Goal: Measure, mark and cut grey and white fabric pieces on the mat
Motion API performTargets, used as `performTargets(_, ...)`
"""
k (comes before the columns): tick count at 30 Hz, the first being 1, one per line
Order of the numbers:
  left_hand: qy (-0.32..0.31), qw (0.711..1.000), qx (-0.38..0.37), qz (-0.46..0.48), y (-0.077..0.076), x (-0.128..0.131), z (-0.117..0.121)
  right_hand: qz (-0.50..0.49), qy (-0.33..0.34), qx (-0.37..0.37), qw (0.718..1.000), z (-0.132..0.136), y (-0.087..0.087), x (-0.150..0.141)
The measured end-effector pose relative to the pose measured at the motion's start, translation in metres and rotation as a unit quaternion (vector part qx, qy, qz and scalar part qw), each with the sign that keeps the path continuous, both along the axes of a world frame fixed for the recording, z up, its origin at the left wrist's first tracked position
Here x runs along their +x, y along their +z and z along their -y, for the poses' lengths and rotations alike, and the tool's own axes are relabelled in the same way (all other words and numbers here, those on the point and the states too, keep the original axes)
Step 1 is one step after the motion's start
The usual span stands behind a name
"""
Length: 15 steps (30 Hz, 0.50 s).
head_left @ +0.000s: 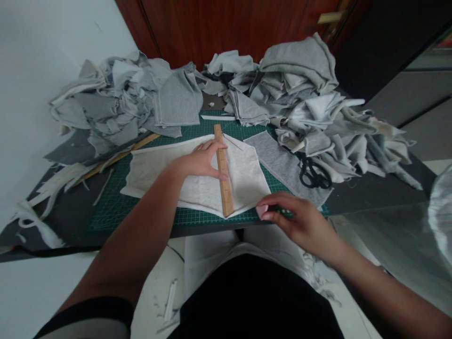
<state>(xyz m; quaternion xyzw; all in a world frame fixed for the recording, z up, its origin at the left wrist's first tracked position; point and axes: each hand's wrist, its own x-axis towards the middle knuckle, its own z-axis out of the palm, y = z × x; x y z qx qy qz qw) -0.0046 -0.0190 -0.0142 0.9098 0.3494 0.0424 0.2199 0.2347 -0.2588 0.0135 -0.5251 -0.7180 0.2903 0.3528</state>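
A piece of cream-white fabric lies flat on the green cutting mat. Across it, roughly front to back, runs a wooden ruler. My left hand rests on the fabric with thumb and fingers spread, their tips pressing on the ruler. A thin line shows on the fabric beside the ruler's right edge. My right hand is closed in a pinch round a small pale pink piece of tailor's chalk, at the fabric's lower right edge. The other fingers of that hand are partly hidden.
Black-handled scissors lie on a grey fabric piece to the right. Heaps of grey fabric scraps fill the back left and back right. A long wooden stick lies at left, near white fabric strips. The table's edge is close to me.
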Motion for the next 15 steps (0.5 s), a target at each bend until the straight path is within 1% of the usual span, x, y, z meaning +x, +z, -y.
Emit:
performTargets(1,-0.007,1.000,-0.006,0.004,0.001,-0.002,0.000,0.018,-0.057,0.015,0.998,0.006,0.003,0.017)
performTargets(2,-0.009,1.000,-0.011,0.008,0.001,-0.003,0.001,0.042,-0.129,0.034,0.990,0.011,0.005,0.037)
performTargets(3,-0.008,1.000,-0.012,0.013,0.002,-0.004,0.001,0.070,-0.212,0.057,0.973,0.016,0.005,0.059)
performTargets(4,-0.008,1.000,-0.008,0.019,0.002,-0.004,0.001,0.096,-0.300,0.075,0.946,0.021,0.004,0.083)
performTargets(5,-0.010,1.000,0.000,0.026,0.002,-0.004,0.001,0.127,-0.386,0.088,0.909,0.025,0.001,0.107)
performTargets(6,-0.015,0.999,0.010,0.033,0.003,-0.004,0.000,0.161,-0.447,0.090,0.875,0.029,-0.002,0.131)
performTargets(7,-0.022,0.999,0.020,0.038,0.003,-0.004,0.000,0.187,-0.489,0.077,0.848,0.032,-0.006,0.153)
performTargets(8,-0.029,0.998,0.027,0.042,0.003,-0.003,-0.001,0.208,-0.507,0.047,0.835,0.034,-0.011,0.172)
performTargets(9,-0.035,0.998,0.033,0.045,0.003,-0.003,-0.001,0.230,-0.511,0.018,0.828,0.035,-0.016,0.189)
performTargets(11,-0.042,0.997,0.041,0.046,0.003,-0.002,-0.002,0.267,-0.511,-0.007,0.817,0.035,-0.027,0.215)
performTargets(13,-0.042,0.997,0.049,0.044,0.003,-0.002,-0.003,0.302,-0.498,0.002,0.813,0.030,-0.039,0.232)
performTargets(15,-0.039,0.997,0.053,0.038,0.003,-0.002,-0.003,0.328,-0.471,0.018,0.819,0.023,-0.051,0.246)
